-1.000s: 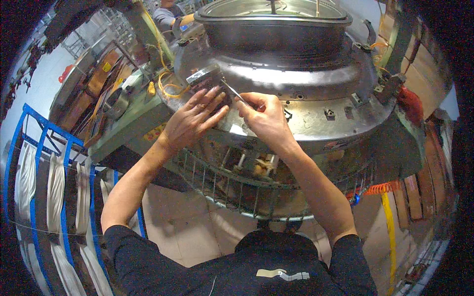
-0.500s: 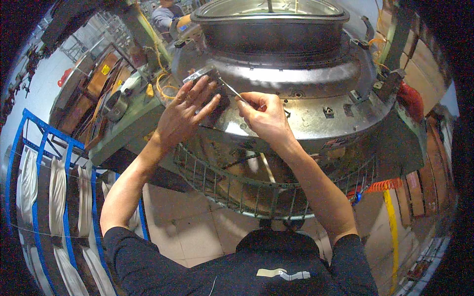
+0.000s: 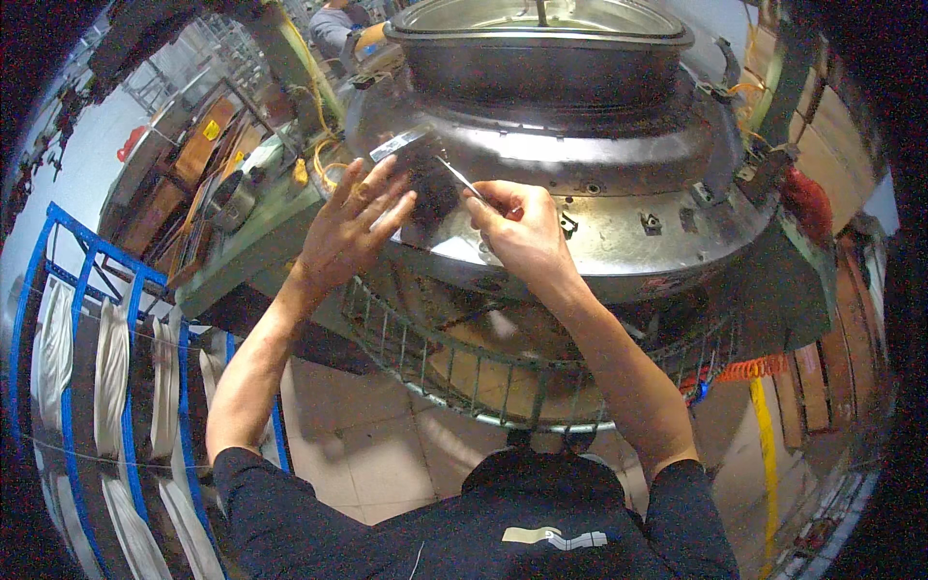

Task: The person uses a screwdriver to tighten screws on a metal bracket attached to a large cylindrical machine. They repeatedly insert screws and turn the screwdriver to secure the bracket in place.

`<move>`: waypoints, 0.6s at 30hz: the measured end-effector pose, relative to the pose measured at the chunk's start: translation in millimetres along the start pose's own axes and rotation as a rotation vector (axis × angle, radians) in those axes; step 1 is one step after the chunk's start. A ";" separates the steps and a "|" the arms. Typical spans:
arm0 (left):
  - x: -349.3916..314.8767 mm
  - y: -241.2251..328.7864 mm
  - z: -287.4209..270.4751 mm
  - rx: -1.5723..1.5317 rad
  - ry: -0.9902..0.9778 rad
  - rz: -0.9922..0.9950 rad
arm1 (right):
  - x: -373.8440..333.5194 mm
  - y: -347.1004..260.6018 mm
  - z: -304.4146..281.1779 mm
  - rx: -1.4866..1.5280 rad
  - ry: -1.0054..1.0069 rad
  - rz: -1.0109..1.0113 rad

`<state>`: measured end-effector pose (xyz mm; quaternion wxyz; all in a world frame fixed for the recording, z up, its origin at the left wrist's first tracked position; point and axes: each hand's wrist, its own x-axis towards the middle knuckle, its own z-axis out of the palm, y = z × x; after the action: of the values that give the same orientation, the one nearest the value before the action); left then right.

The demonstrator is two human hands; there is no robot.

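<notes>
My right hand [image 3: 527, 232] is closed around a thin metal rod-like tool [image 3: 460, 178], with a bit of red showing at the grip. The tool points up and left over the curved metal cover of a large round machine [image 3: 609, 150]. To its left, my left hand [image 3: 350, 232] is held with fingers spread and nothing in them. Just beyond those fingertips is a small shiny metal piece [image 3: 398, 144] beside a dark opening in the cover. Whether the tool tip touches anything there is unclear.
A barred guard [image 3: 464, 382] curves below the machine. On the left stand a green beam [image 3: 237, 246] and a blue rack [image 3: 97, 256] with white yarn bundles [image 3: 111, 377]. Another person's sleeve [image 3: 332, 31] shows at the back. A coiled orange hose [image 3: 759, 365] hangs at right.
My left hand has drawn back slightly from the shiny piece, down and left. My right hand keeps hold of the tool in nearly the same place. The view has shifted a little.
</notes>
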<state>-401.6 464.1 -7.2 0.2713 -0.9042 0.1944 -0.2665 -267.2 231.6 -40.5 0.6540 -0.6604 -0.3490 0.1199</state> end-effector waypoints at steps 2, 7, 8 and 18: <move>-0.4 1.3 3.1 -0.087 0.252 -0.115 | -5.0 -4.7 -3.0 0.008 -0.024 0.004; 18.7 21.2 23.7 -0.635 0.517 -0.837 | -0.4 -8.2 -3.2 -0.042 0.052 -0.013; 26.7 22.0 29.4 -0.832 0.539 -0.810 | 0.8 -8.6 -0.8 -0.039 0.043 -0.015; 53.6 37.3 31.2 -1.218 0.630 -0.615 | -8.7 -49.0 -18.6 0.877 -0.350 0.384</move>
<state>-349.1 420.6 -31.4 -0.4324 -0.7887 0.1146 -0.4218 -277.1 206.8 5.5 0.7676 -0.3459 -0.2424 0.4821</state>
